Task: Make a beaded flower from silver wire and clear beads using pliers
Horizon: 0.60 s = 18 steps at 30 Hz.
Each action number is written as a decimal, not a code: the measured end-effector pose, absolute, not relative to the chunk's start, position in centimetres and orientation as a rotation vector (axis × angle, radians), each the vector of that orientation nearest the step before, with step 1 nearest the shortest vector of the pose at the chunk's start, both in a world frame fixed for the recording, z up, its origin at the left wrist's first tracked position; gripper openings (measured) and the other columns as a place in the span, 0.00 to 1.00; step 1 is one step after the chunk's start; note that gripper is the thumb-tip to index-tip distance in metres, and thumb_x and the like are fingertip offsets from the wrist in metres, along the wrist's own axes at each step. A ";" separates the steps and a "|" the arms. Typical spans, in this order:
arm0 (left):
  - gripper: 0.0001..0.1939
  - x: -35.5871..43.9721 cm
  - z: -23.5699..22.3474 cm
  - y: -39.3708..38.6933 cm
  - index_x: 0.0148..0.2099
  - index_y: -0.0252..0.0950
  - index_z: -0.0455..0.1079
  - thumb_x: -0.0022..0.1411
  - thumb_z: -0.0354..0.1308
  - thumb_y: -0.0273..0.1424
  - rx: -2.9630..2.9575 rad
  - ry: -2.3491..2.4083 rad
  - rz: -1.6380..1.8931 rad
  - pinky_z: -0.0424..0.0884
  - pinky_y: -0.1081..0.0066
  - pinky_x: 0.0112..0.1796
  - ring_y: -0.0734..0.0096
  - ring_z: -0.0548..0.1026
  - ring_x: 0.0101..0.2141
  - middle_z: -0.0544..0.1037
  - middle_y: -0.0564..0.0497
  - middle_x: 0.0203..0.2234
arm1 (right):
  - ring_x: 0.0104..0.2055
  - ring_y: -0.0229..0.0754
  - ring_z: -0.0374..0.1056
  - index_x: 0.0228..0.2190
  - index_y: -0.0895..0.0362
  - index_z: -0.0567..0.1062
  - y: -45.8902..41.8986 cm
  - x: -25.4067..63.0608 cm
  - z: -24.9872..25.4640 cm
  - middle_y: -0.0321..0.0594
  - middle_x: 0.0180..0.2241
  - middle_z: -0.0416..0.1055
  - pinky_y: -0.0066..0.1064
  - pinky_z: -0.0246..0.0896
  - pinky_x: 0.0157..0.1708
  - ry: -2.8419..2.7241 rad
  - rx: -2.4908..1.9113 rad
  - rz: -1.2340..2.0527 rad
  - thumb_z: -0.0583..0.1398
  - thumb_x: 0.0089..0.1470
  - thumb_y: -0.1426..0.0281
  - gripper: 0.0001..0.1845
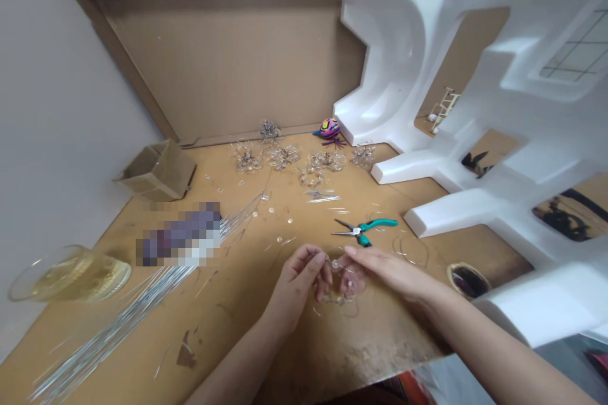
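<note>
A small beaded wire piece, thin silvery wire with clear round beads, is held between my two hands over the front of the table. My left hand pinches the wire between thumb and forefinger. The fingers of my right hand curl round the other side of the piece, close to the beads. Loops of the wire hang below the fingers. Just beyond my hands lie long-nose pliers with teal handles, their jaws apart and pointing left. Short cut wires lie farther back.
Several tangled beaded wire clusters stand at the back. Long straight wires run along the left, near a glass of yellowish liquid and an open cardboard box. White moulded foam rises on the right. Loose clear beads are scattered mid-table.
</note>
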State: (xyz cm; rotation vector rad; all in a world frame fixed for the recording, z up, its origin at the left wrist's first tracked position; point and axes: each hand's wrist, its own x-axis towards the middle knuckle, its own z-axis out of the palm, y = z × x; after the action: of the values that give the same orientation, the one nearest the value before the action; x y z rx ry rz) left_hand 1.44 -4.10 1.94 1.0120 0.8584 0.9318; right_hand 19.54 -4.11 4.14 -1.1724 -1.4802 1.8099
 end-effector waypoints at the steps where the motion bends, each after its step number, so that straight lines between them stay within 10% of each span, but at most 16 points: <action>1: 0.11 1.4 1.9 -4.1 0.30 0.35 0.62 0.56 0.56 0.38 1.012 0.853 0.937 0.60 0.78 0.18 0.80 0.64 0.16 0.70 0.56 0.18 | 0.30 0.39 0.68 0.30 0.58 0.74 -4.1 19.5 3.9 0.41 0.28 0.73 0.33 0.61 0.35 -1.460 -1.147 1.854 0.50 0.53 0.50 0.26; 8: 0.10 1.4 1.5 -3.9 0.36 0.36 0.62 0.58 0.53 0.38 0.970 0.833 0.939 0.63 0.77 0.19 0.78 0.67 0.16 0.71 0.55 0.19 | 0.31 0.35 0.66 0.43 0.59 0.69 -3.7 19.4 2.6 0.38 0.31 0.71 0.30 0.60 0.34 -1.236 -1.164 1.741 0.62 0.46 0.59 0.24; 18: 0.13 1.4 1.5 -3.7 0.38 0.34 0.66 0.58 0.53 0.40 0.964 0.810 0.861 0.64 0.75 0.21 0.77 0.69 0.16 0.73 0.53 0.21 | 0.37 0.38 0.68 0.37 0.56 0.72 -3.8 19.4 2.9 0.38 0.34 0.73 0.34 0.60 0.42 -1.421 -1.211 1.524 0.61 0.46 0.62 0.16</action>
State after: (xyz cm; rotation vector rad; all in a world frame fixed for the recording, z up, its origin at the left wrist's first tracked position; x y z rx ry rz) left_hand 1.43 -3.74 1.48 0.9636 0.8103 0.8606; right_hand 19.43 -3.82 2.94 -1.2113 -1.4212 1.5244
